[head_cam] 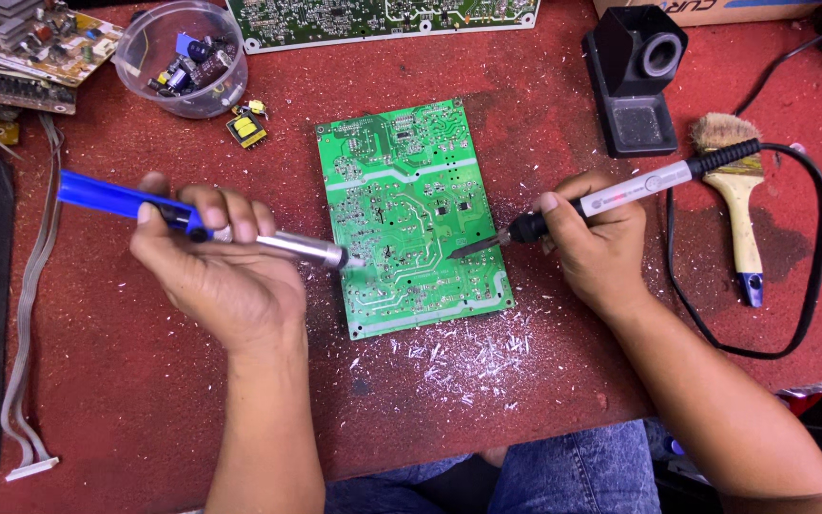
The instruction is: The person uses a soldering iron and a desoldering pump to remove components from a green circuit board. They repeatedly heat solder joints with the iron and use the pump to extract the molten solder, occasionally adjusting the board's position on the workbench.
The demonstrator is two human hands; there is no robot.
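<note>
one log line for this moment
left hand: holds desoldering pump | right hand: holds soldering iron | both tips on green circuit board

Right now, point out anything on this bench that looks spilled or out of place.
Pale flecks and shavings are scattered over the red table, thickest just below the green circuit board. A small yellow component lies loose outside the clear bowl of parts.

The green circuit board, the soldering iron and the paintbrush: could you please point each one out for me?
Green circuit board (401,181), head view, on its upper middle.
Soldering iron (635,187), head view, on its pale handle.
Paintbrush (743,224), head view, on its wooden handle.
</note>
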